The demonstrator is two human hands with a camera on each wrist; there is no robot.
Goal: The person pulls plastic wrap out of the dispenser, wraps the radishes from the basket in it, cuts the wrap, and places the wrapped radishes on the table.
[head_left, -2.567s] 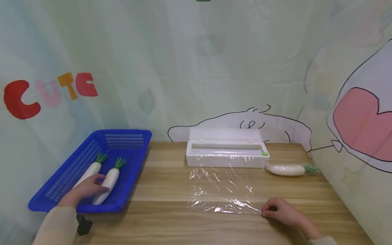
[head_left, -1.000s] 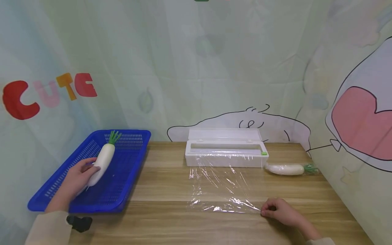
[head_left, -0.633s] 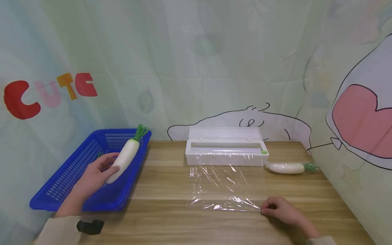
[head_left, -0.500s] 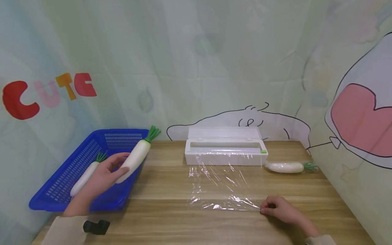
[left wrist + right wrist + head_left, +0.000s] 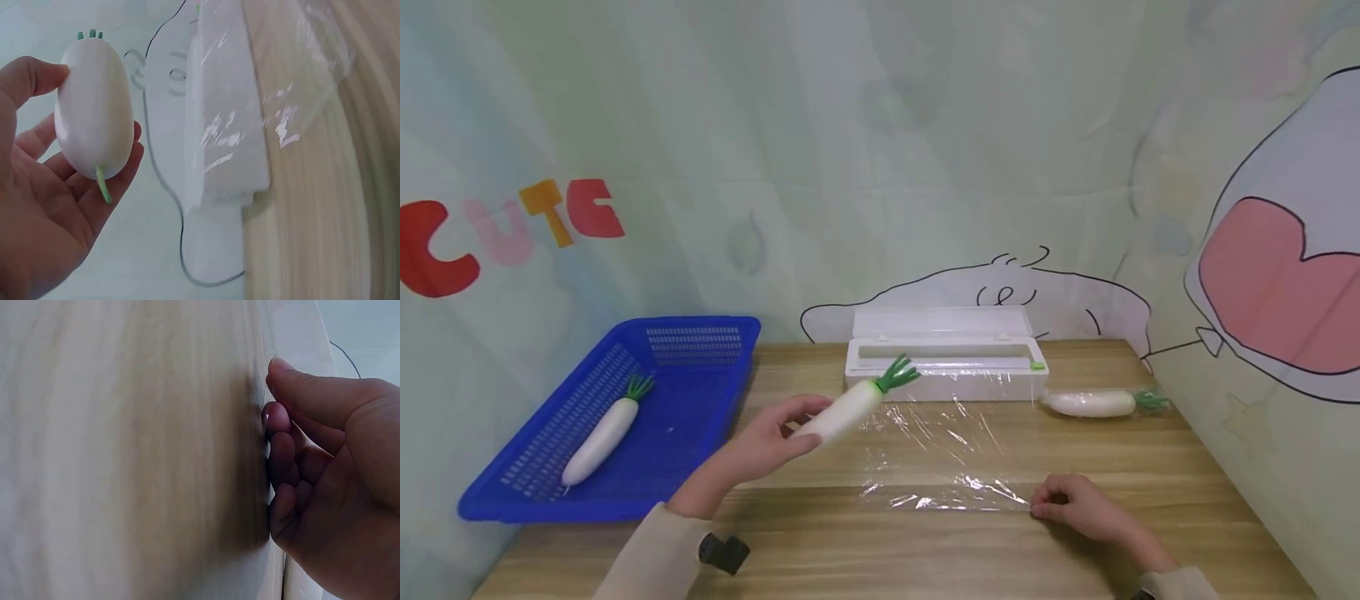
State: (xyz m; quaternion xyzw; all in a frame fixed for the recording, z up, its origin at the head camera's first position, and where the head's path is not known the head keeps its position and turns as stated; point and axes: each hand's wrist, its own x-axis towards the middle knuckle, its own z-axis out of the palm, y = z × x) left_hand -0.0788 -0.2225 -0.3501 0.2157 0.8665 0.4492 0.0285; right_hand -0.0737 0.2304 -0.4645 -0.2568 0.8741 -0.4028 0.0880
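Note:
My left hand grips a white radish with green leaf stubs, holding it tilted above the table at the left edge of the plastic wrap. In the left wrist view the radish sits between thumb and fingers, its thin root end facing the camera. My right hand pinches the near right corner of the clear plastic wrap. That sheet runs over the table from a white wrap dispenser, whose lid stands raised. In the right wrist view the right hand has thumb and forefinger together at the tabletop.
A blue basket at the left holds another radish. To the right of the dispenser lies a radish wrapped in film. A printed curtain hangs behind the wooden table.
My left hand has taken a radish out of the blue basket and carried it right, towards the plastic wrap. The right hand has kept its pinch on the wrap's corner.

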